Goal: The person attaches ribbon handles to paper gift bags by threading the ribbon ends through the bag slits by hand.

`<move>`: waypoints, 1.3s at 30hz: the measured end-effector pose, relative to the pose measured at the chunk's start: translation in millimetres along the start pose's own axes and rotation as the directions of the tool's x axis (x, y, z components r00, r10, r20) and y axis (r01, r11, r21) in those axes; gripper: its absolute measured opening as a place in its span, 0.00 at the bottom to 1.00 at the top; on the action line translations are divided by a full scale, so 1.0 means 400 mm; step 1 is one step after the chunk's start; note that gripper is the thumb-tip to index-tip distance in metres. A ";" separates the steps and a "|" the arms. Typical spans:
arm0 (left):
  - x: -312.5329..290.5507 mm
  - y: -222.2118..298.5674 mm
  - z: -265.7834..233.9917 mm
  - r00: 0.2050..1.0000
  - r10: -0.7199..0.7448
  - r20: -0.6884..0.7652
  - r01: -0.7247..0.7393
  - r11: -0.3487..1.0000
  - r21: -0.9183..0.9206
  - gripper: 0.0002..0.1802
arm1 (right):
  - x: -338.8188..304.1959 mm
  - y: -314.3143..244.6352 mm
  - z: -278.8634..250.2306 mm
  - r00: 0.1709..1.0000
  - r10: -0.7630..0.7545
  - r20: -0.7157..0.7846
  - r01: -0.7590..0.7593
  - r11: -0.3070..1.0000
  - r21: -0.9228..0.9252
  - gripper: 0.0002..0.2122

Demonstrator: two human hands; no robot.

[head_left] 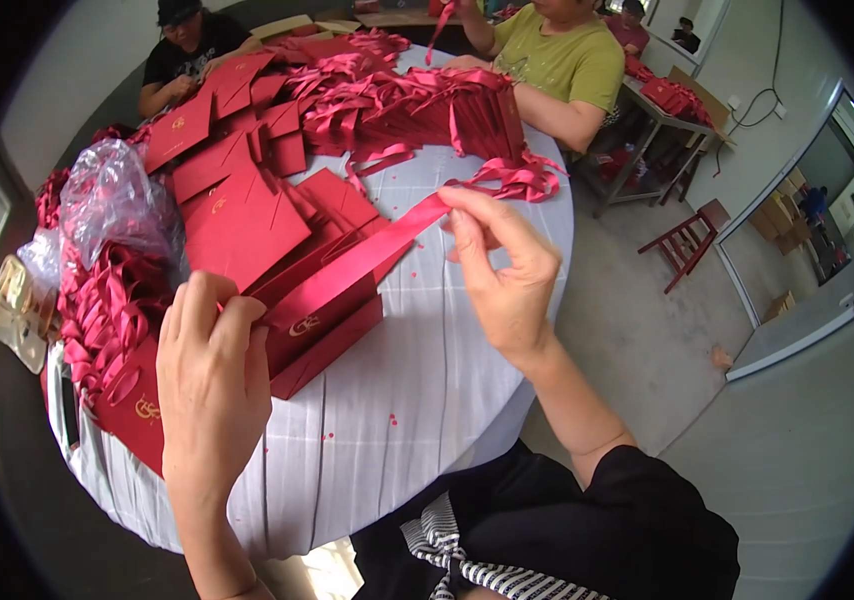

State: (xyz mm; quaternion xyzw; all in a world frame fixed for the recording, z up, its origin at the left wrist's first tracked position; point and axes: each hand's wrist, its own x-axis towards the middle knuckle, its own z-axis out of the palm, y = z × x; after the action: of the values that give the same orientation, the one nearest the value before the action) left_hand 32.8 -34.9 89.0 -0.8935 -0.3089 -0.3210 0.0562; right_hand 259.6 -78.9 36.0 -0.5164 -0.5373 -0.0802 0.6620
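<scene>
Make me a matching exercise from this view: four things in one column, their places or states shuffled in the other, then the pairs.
Things:
1. Shiny pinkish-red satin ribbon
2. Clear plastic wrapping
3. White cloth table cover
4. Black-and-white striped fabric tie

Places or states:
A. Dotted with small red specks
B. Stretched between left hand and right hand
C. Lying against black clothing
D. Crumpled in a heap

Pairs: 1-B, 2-D, 3-A, 4-C

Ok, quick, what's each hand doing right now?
Left hand: closed, pinching the near end of the red ribbon.
Right hand: closed, pinching the ribbon's far end.
</scene>
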 end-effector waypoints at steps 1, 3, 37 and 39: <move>0.005 0.003 0.004 1.000 0.012 0.018 -0.012 1.000 -0.004 0.10 | -0.002 0.006 0.000 1.000 0.019 -0.002 -0.019 0.997 0.075 0.09; 0.006 0.008 0.003 0.999 0.010 0.048 -0.009 1.000 -0.015 0.14 | -0.010 0.020 0.011 0.998 0.068 0.009 -0.068 0.970 0.232 0.09; 0.090 -0.124 0.099 0.962 -0.075 0.263 0.231 0.735 -0.637 0.07 | -0.036 -0.080 0.096 0.778 0.391 0.492 -0.567 0.775 0.280 0.04; 0.086 -0.128 0.102 0.956 -0.084 0.282 0.257 0.704 -0.662 0.07 | -0.039 -0.088 0.112 0.790 0.398 0.466 -0.550 0.796 0.252 0.04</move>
State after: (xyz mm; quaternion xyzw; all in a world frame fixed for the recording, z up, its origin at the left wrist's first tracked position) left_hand 45.5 36.4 72.7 -0.8477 -0.2526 -0.3109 -0.3478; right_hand 201.8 -67.4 39.5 -0.5056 -0.5126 0.3001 0.6257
